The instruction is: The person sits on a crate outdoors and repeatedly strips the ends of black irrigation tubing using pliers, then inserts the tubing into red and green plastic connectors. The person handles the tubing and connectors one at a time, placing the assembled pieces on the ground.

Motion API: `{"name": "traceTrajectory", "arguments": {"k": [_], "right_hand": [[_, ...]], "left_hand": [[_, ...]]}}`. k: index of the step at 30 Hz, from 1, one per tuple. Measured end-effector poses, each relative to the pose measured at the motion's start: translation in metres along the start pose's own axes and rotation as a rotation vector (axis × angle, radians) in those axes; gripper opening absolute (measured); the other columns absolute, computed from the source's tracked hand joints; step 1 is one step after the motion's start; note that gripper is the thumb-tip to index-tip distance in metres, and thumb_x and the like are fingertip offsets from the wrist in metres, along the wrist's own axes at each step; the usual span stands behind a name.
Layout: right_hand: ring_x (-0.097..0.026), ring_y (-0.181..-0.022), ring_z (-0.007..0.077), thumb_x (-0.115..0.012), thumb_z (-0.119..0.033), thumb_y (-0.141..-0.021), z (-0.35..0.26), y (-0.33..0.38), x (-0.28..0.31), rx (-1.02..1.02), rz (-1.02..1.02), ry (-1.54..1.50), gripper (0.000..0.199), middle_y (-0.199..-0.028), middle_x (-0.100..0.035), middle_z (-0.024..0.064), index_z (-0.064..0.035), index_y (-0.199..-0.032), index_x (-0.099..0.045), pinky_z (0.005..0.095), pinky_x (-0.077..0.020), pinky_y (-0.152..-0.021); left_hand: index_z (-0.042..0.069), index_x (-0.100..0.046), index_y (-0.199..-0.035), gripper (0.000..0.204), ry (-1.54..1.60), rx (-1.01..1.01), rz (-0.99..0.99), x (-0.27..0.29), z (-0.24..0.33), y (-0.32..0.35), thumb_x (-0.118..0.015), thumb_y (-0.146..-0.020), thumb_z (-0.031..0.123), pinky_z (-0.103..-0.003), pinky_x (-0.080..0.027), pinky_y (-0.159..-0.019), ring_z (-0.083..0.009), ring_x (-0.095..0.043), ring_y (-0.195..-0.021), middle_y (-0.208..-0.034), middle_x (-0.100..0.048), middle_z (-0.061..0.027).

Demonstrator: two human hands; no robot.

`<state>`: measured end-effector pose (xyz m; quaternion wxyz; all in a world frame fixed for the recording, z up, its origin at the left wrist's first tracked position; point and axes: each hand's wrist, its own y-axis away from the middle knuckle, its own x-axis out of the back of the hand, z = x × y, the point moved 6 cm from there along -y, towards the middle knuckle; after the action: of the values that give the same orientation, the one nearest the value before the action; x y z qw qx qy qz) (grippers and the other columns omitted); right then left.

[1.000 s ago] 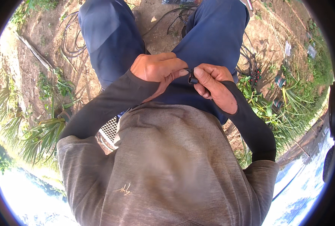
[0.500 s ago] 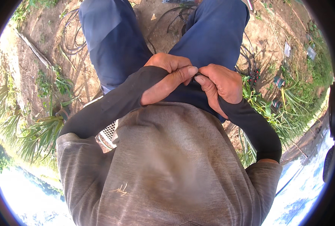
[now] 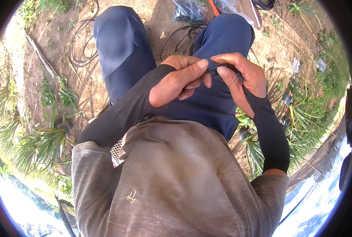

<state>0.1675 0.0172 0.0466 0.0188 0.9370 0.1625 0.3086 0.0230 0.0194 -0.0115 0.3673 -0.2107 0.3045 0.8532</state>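
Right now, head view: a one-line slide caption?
Left hand and right hand pinch a small black piece above blue trousers.

A: What is the small dark piece [image 3: 217,70] pinched between the left hand [image 3: 180,79] and the right hand [image 3: 241,75]?

B: Cannot be identified; fingers cover most of it. The clear bag [image 3: 189,10] is cut off at the top edge, contents unreadable. The shirt [image 3: 172,177] front is blurred.

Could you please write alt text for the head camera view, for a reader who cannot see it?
Both hands pinch a small dark strap between them above blue trousers: left hand, right hand. Black cables lie on bare soil beyond.
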Motion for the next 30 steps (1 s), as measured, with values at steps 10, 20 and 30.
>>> {"name": "traceTrajectory", "arguments": {"k": [10, 20, 30], "right_hand": [[-0.059, -0.102, 0.0182, -0.065, -0.003, -0.089, -0.007, -0.010, 0.020, 0.305, 0.041, -0.202, 0.016, -0.110, -0.060, 0.0121, -0.0007, -0.104, -0.060, 0.0294, -0.0477, -0.088], [-0.059, -0.095, 0.0139, -0.065, 0.002, -0.085, -0.011, -0.027, 0.024, 0.294, 0.037, -0.320, 0.024, -0.102, -0.058, 0.0071, -0.0018, -0.109, -0.060, 0.0260, -0.0482, -0.084], [-0.063, -0.082, 0.0101, -0.072, -0.007, -0.084, 0.029, -0.042, 0.021, 0.077, 0.105, -0.300, 0.027, -0.093, -0.066, 0.0037, -0.0038, -0.109, -0.063, 0.0245, -0.0502, -0.074]], "left_hand": [[0.000, -0.065, -0.103, 0.018, -0.356, -0.298, 0.187, -0.009, 0.035, 0.012, -0.061, -0.095, 0.016, -0.023, -0.046, -0.061, -0.0101, -0.057, -0.068, -0.086, -0.062, -0.0047], [-0.002, -0.066, -0.101, 0.021, -0.319, -0.334, 0.284, -0.007, 0.046, 0.011, -0.060, -0.096, 0.018, -0.025, -0.048, -0.062, -0.0114, -0.057, -0.066, -0.082, -0.059, -0.0051], [0.003, -0.064, -0.093, 0.021, -0.551, -0.179, 0.384, 0.029, 0.050, -0.031, -0.061, -0.095, 0.023, -0.024, -0.041, -0.054, -0.0059, -0.050, -0.059, -0.066, -0.056, 0.0008]]}}
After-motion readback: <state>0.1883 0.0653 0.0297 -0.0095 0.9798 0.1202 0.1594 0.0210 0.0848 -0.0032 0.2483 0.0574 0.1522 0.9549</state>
